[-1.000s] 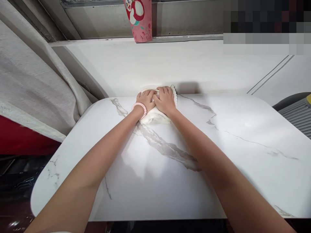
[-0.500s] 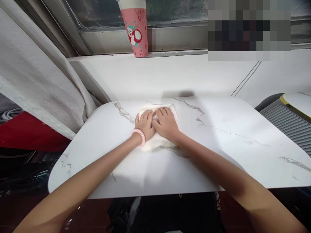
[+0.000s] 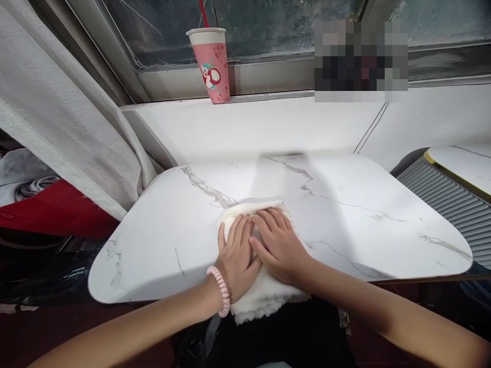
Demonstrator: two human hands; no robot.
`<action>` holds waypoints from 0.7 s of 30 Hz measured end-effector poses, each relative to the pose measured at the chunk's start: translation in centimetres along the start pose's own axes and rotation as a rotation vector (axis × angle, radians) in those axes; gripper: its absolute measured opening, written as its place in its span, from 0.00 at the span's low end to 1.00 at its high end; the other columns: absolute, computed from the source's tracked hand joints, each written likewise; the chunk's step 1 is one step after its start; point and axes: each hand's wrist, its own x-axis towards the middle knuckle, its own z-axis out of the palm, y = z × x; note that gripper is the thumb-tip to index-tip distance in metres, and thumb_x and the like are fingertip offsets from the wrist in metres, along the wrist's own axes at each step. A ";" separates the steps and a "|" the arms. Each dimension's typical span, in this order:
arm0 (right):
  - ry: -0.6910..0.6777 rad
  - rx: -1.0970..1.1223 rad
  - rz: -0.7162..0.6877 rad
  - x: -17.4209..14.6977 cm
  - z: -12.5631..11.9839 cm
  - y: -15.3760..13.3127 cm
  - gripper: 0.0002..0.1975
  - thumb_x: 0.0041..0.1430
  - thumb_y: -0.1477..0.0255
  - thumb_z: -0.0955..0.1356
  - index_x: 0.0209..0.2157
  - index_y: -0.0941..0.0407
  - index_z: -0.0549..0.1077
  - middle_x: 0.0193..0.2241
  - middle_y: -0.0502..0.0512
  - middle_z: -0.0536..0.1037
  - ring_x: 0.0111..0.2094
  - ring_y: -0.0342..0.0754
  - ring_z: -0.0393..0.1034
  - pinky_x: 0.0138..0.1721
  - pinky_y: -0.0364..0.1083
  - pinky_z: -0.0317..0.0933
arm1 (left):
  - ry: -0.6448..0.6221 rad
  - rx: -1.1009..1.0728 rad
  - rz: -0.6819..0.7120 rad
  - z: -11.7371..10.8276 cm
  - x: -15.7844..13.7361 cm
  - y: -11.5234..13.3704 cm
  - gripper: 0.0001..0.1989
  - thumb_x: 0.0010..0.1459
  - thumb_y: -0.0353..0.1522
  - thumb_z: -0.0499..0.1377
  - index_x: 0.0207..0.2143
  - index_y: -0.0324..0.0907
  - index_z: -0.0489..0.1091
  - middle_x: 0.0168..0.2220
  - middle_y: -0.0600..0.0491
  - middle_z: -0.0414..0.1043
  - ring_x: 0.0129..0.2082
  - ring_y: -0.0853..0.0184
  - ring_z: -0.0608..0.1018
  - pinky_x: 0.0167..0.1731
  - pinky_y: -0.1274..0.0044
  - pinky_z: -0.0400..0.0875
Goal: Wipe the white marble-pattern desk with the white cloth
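In the head view, the only one I have, the cream cloth [image 3: 264, 295] has come toward me across the white counter [image 3: 153, 225]. A second ago it was bunched at the back edge by the wall [image 3: 268, 125]; half a second ago it lay flat, a little in front of there. Now its shaggy lower border pokes out past the near edge, so I judge this stroke has run the counter's depth and has little surface left under it on my side.

My left hand [image 3: 238, 260], with a pink coil [image 3: 220, 291] at the wrist, and my right hand [image 3: 280, 248] both lie palm down on the cloth, touching each other at the thumb side. My grip is flat, the fingers stretched out and slightly fanned, pressing down and pinching nothing.

The view has tipped up too: the pink cup [image 3: 213, 71] on the window ledge [image 3: 268, 95] now shows its whole rim and its red straw [image 3: 203, 13].
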 end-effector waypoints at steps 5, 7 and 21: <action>0.044 -0.007 0.016 3.7 0.4 3.1 0.19 0.65 0.67 0.58 0.51 0.59 0.69 0.54 0.62 0.70 0.58 0.58 0.56 0.61 0.59 0.49 | -0.008 0.049 -0.009 0.6 5.0 -1.0 0.29 0.63 0.36 0.44 0.63 0.33 0.55 0.64 0.39 0.57 0.66 0.52 0.56 0.63 0.50 0.43; 0.068 0.004 0.031 5.9 0.8 4.7 0.17 0.65 0.67 0.58 0.50 0.58 0.70 0.53 0.61 0.71 0.57 0.57 0.56 0.60 0.58 0.50 | -0.008 0.065 -0.039 0.8 7.5 -1.7 0.28 0.62 0.36 0.44 0.63 0.33 0.55 0.64 0.40 0.57 0.66 0.54 0.57 0.63 0.50 0.43; 0.209 -0.038 0.237 17.9 1.9 13.9 0.17 0.61 0.73 0.57 0.47 0.59 0.71 0.50 0.60 0.73 0.54 0.59 0.59 0.57 0.58 0.51 | 0.007 -0.008 0.094 2.4 24.4 -6.8 0.22 0.61 0.37 0.46 0.56 0.43 0.63 0.61 0.47 0.63 0.62 0.61 0.62 0.63 0.61 0.47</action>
